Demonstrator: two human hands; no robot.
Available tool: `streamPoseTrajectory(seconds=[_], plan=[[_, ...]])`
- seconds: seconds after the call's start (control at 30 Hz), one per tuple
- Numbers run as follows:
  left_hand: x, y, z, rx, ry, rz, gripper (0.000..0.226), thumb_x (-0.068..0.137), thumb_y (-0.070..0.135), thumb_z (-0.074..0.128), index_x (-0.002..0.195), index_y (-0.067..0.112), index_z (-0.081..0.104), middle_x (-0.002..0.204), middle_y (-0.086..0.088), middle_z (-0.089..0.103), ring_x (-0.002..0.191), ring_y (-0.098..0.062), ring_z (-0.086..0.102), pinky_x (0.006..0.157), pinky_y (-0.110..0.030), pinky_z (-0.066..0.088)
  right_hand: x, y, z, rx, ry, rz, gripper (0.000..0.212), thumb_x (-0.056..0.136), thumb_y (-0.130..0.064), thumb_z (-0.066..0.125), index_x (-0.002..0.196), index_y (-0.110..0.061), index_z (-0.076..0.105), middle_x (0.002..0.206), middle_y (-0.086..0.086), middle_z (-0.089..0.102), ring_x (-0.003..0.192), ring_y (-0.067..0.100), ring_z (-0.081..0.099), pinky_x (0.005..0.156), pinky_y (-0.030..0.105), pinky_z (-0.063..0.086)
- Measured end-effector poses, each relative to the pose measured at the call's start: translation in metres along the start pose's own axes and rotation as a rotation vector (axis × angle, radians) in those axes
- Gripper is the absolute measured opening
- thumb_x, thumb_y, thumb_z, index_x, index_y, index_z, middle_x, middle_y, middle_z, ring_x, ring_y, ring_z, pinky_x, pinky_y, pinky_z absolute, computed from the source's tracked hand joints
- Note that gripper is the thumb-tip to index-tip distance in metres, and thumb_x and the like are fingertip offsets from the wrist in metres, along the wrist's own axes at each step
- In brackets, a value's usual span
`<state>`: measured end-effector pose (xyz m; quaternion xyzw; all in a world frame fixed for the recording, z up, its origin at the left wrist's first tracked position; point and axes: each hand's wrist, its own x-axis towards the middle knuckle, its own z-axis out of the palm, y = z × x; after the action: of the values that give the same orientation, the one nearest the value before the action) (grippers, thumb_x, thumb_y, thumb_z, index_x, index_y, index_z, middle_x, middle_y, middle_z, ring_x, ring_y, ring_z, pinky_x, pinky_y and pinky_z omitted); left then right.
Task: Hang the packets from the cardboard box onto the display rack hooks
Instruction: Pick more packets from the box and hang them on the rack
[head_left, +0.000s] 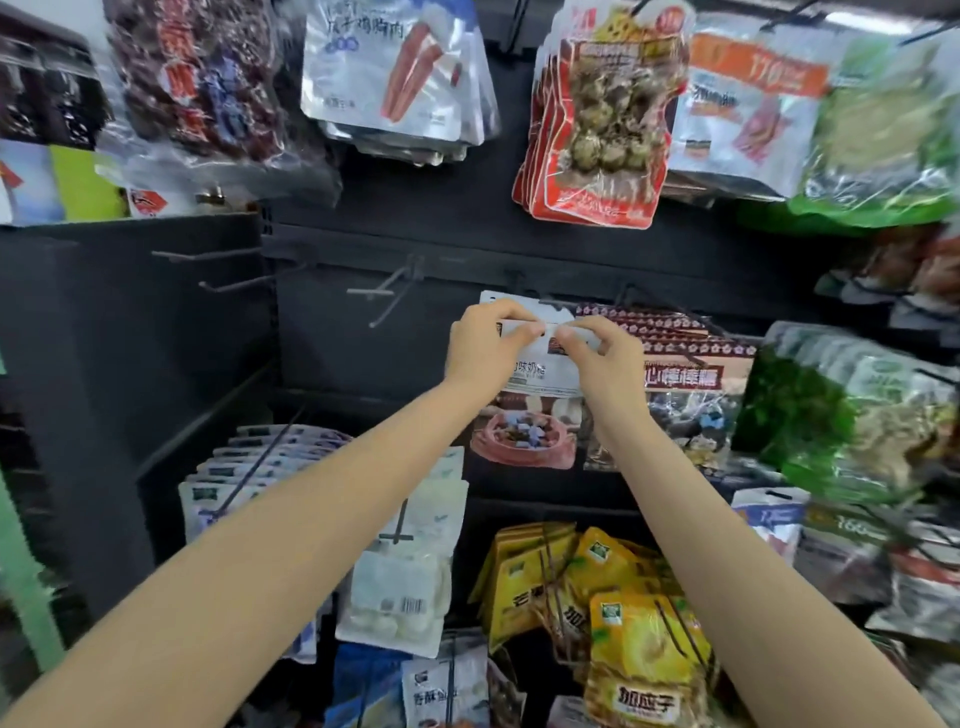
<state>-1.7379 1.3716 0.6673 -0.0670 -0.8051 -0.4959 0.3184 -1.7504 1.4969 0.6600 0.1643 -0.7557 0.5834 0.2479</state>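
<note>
A white-topped packet (524, 415) with a pink bowl picture hangs at the middle of the black display rack (208, 322). My left hand (485, 345) pinches its top edge from the left. My right hand (602, 353) pinches the same edge from the right, thumbs nearly meeting. The packet's top sits at a black wire hook (540, 300); whether the hole is on the hook is hidden. The cardboard box is out of view.
Bare hooks (384, 296) (228, 254) jut from the panel left of my hands. Dark red packets (691, 374) hang right beside mine, green ones (852, 415) further right. White packets (400, 566) and yellow packets (623, 608) hang below; more packets (597, 119) hang above.
</note>
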Motion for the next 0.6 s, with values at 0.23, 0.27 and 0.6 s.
streamPoseTrajectory(seconds=[0.23,0.27,0.6], plan=[[0.007,-0.008,0.005,-0.031,-0.06,-0.035,0.015,0.09,0.02,0.062,0.098,0.012,0.072,0.105,0.004,0.069,0.1,-0.007,0.056,0.087,-0.018,0.037,0.01,0.019,0.002,-0.008,-0.002,-0.066,0.01,0.092,-0.014,0.058,0.085,-0.012,0.065,0.082,-0.007,0.062,0.077,-0.001,0.052,0.064,0.001,0.037],[0.007,-0.01,0.006,-0.031,-0.057,-0.038,0.015,0.09,0.019,0.062,0.099,0.012,0.072,0.107,0.004,0.069,0.102,-0.007,0.057,0.089,-0.019,0.038,0.011,0.022,0.003,-0.041,0.01,-0.086,0.008,0.091,-0.013,0.058,0.088,-0.011,0.065,0.084,-0.006,0.062,0.076,-0.001,0.052,0.063,0.001,0.036],[0.018,-0.042,0.017,0.628,0.055,0.317,0.043,0.089,-0.001,0.053,0.129,0.014,0.057,0.125,-0.003,0.056,0.114,-0.021,0.05,0.093,-0.037,0.045,0.028,0.054,0.021,-0.631,-0.016,-0.364,0.028,0.088,0.002,0.056,0.114,-0.006,0.054,0.117,0.008,0.051,0.105,0.022,0.048,0.08,0.027,0.04]])
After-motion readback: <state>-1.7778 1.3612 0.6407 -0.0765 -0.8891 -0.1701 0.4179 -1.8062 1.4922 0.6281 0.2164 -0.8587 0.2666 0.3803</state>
